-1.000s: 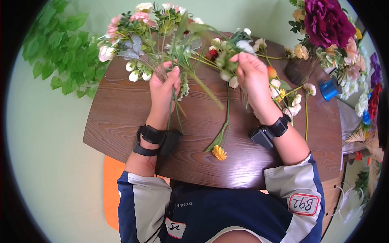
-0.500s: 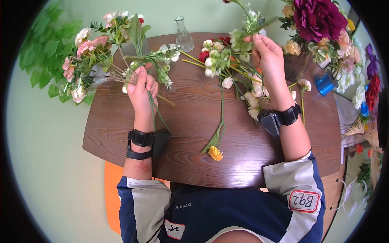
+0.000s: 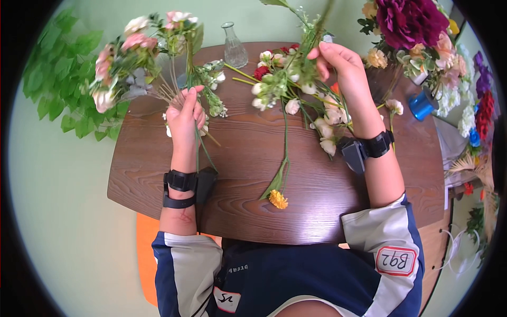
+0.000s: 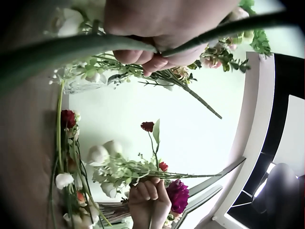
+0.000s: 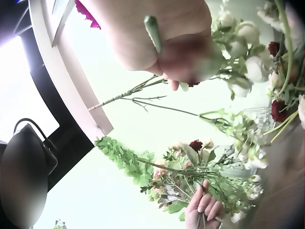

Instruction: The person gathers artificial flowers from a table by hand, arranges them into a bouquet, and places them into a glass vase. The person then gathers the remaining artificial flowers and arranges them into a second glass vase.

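In the head view my left hand (image 3: 185, 113) grips the stems of a bouquet of pink and white flowers (image 3: 140, 42) with leafy sprigs. The bouquet leans out over the table's far left, and thin green stem ends hang below the fist. My right hand (image 3: 342, 63) is raised over the far right of the table and pinches the stems of a leafy spray with white blooms (image 3: 272, 87). The left wrist view shows this spray (image 4: 114, 169) lying sideways across the curled right fingers (image 4: 147, 191). From the right wrist, the left fist (image 5: 206, 206) shows around the bouquet stems.
A clear glass vase (image 3: 235, 47) stands at the table's back edge. Loose white, red and yellow flowers lie on the wooden table (image 3: 237, 174), one yellow bloom (image 3: 278, 199) near the front. At right are a purple-flowered arrangement (image 3: 406, 24) and a blue spool-like object (image 3: 421, 105).
Both hands have moved apart, left hand leftward with the bouquet, right hand rightward and farther back with its white-flowered spray. The glass vase now shows between them.
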`<state>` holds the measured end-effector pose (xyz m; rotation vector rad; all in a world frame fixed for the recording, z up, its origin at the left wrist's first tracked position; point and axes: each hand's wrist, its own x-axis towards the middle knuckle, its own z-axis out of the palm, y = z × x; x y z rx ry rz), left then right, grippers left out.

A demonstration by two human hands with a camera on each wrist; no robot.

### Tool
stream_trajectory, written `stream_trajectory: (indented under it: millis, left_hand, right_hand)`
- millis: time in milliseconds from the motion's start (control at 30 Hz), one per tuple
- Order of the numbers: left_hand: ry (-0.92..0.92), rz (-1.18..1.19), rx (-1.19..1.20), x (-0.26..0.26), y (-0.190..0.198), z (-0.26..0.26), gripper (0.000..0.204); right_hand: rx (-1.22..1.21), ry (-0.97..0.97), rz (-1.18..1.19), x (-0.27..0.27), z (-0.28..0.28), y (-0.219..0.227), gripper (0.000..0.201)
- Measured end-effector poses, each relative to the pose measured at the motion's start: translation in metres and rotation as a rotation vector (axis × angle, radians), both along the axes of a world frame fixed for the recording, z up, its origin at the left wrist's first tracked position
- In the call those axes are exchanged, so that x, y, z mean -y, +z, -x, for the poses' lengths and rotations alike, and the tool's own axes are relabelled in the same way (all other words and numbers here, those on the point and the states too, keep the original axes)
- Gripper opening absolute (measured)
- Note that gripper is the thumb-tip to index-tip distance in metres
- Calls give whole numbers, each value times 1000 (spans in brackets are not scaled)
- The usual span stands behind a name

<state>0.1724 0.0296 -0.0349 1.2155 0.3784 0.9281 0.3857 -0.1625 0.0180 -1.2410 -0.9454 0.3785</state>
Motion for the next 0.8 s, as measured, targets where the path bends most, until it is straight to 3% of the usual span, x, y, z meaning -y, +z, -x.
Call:
stream_trajectory:
  millis: [67, 133, 300, 400, 467, 500, 533, 600, 733, 800]
  left_hand:
    - [41, -27, -55, 1, -2, -2, 17]
    - [230, -81, -86, 0, -7, -5, 10]
    - [251, -58, -50, 0, -7, -5, 9]
    - [192, -7, -30, -2, -4, -2, 9]
    - [147, 17, -22, -2, -3, 0, 9]
    - [93, 17, 33, -2, -3, 0, 11]
    - [39, 18, 88, -1, -3, 0, 15]
    - [5, 25, 131, 1, -2, 0, 14]
    - [-111, -11, 231, 4, 0, 0, 12]
    - [-113, -26, 215, 10, 3, 0, 11]
  right_hand:
    - [-99, 112, -44, 1, -1, 2, 30]
    - [-166, 181, -59, 4, 0, 4, 30]
    - [-278, 328, -102, 4, 3, 6, 30]
    - [-154, 317, -96, 2, 4, 1, 28]
    - [115, 212, -40, 0, 5, -3, 25]
    - [221, 123, 97, 1, 7, -5, 22]
    - [697, 3, 231, -2, 4, -5, 19]
    - [1174, -146, 709, 0, 15, -9, 19]
    - [1029, -181, 976, 10, 39, 1, 11]
    - [1142, -361, 604, 15, 46, 5, 9]
